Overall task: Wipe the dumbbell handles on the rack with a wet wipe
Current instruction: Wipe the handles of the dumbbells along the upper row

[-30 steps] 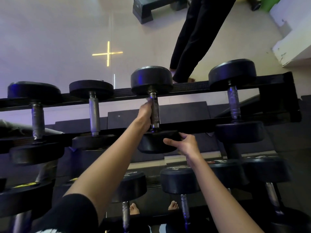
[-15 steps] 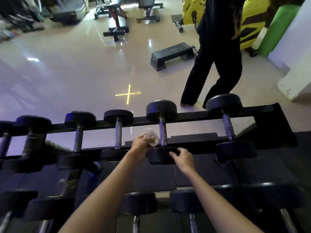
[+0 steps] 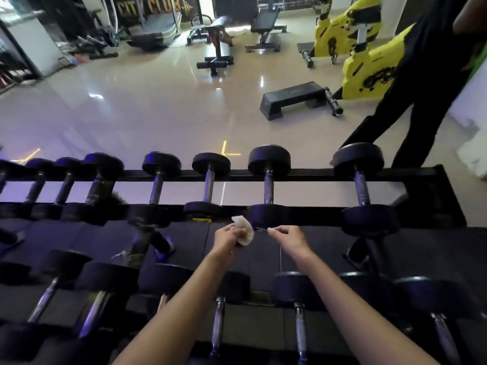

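While the left hand (image 3: 228,237) gripped the wet wipe (image 3: 243,230) at the rack's (image 3: 316,209) near top rail, the right hand (image 3: 290,237) hovered, fingers (image 3: 275,229) loosely curled, empty. Best practice was to wrap the wipe round the nearest dumbbell handle (image 3: 268,189).

pale glossy floor (image 3: 131,114) with yellow tape mark (image 3: 228,152) | black step platform (image 3: 293,100) beside two yellow exercise bikes (image 3: 369,69) | workout bench (image 3: 218,38) mid-room | treadmill (image 3: 155,30), probably, far back | person in black (image 3: 427,96) standing at far right

Single wide-angle head view, facing forward-down, close over rack (image 3: 311,174), gym floor (image 3: 158,114) beyond.
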